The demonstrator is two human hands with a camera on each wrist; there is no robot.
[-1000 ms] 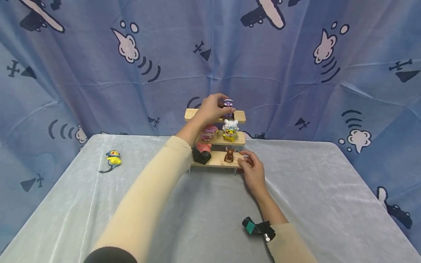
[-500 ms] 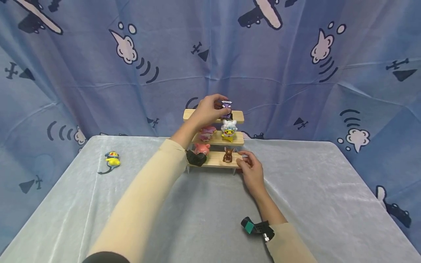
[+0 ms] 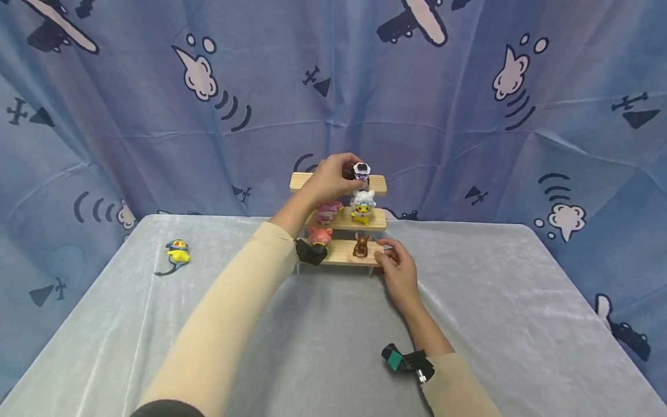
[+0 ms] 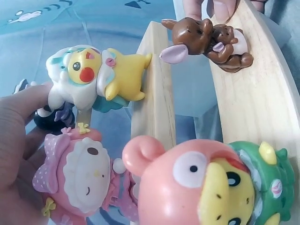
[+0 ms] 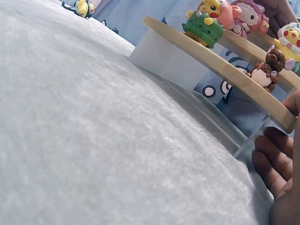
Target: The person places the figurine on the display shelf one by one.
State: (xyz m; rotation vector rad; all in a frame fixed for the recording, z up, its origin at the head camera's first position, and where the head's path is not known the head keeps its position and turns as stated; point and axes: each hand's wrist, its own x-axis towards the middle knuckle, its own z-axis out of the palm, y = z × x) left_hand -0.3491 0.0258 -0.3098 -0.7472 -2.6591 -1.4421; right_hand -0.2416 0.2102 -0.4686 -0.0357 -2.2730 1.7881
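At the top tier of a three-tier wooden display stand (image 3: pixel 339 219), my left hand (image 3: pixel 331 176) pinches a small purple, white and black figurine (image 3: pixel 362 170). Its base is hidden. My right hand (image 3: pixel 400 272) grips the right end of the bottom tier, thumb on top and fingers lower down. The middle tier carries a pink bow-eared figurine (image 4: pixel 77 173) and a yellow Pikachu figurine (image 4: pixel 98 77) in a white hood. Below them, a pink-hooded figurine (image 4: pixel 201 183) with a green body sits at left, a brown kangaroo figurine (image 4: pixel 211 44) at right.
A yellow and blue figurine (image 3: pixel 179 253) with a dark tail lies on the pale cloth-covered table (image 3: pixel 469 301), far to the left. Behind the stand hangs a blue patterned curtain (image 3: pixel 281 75). My left wrist camera (image 3: pixel 310 252) is close to the pink-hooded figurine.
The purple and white figurine has tipped in my left fingers, so its white and black top faces the camera. My left hand has shifted slightly; the right keeps its grip on the stand.
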